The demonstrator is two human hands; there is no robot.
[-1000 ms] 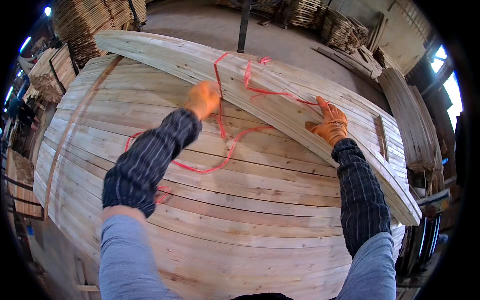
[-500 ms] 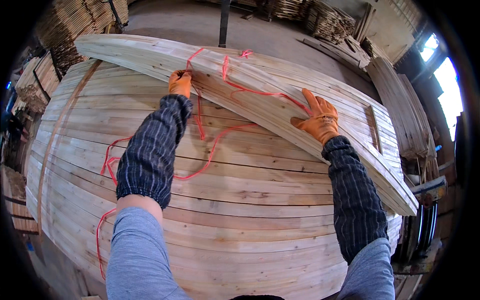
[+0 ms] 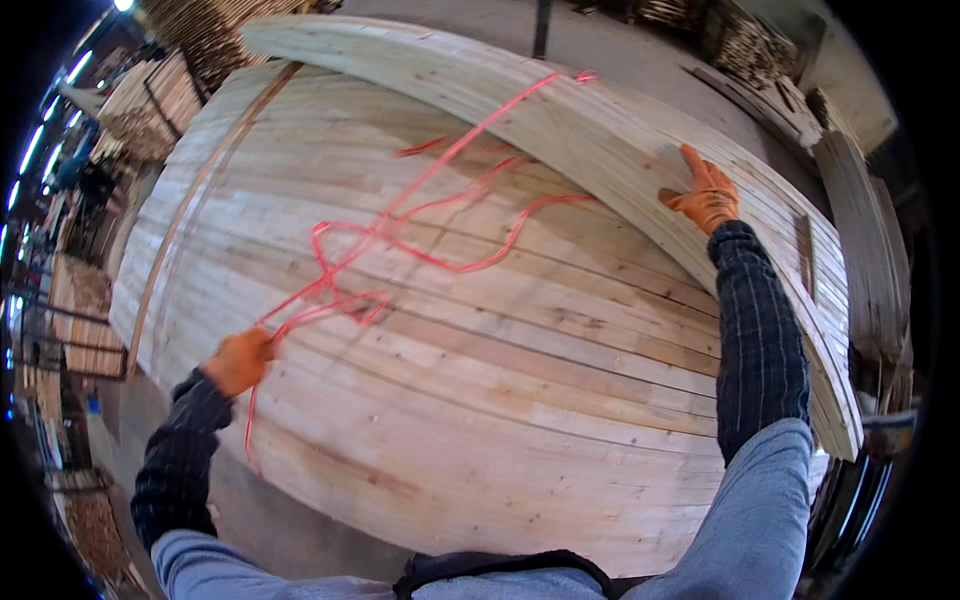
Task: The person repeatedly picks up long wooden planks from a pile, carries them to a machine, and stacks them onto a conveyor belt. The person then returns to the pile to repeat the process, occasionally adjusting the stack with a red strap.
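Observation:
My left hand (image 3: 240, 361), in an orange glove, is closed on red plastic twine (image 3: 470, 138) at the near left of the plank stack. From that hand the twine runs taut up to the far planks, while loose loops trail over the boards. My right hand (image 3: 708, 190), gloved the same, rests with spread fingers on a bundle of long pale planks (image 3: 590, 135). This bundle lies slantwise on the far side of a wide stack of boards (image 3: 560, 360).
A thin wooden strip (image 3: 205, 180) crosses the stack's left end. More lumber piles stand at the left (image 3: 150, 108), the far right (image 3: 755, 50) and the right (image 3: 868, 240). A dark post (image 3: 542, 30) rises beyond the stack.
My left hand has swung from the plank bundle down to the near left, pulling the red twine off it and stretching it out. My right hand remains on the bundle. The view has shifted.

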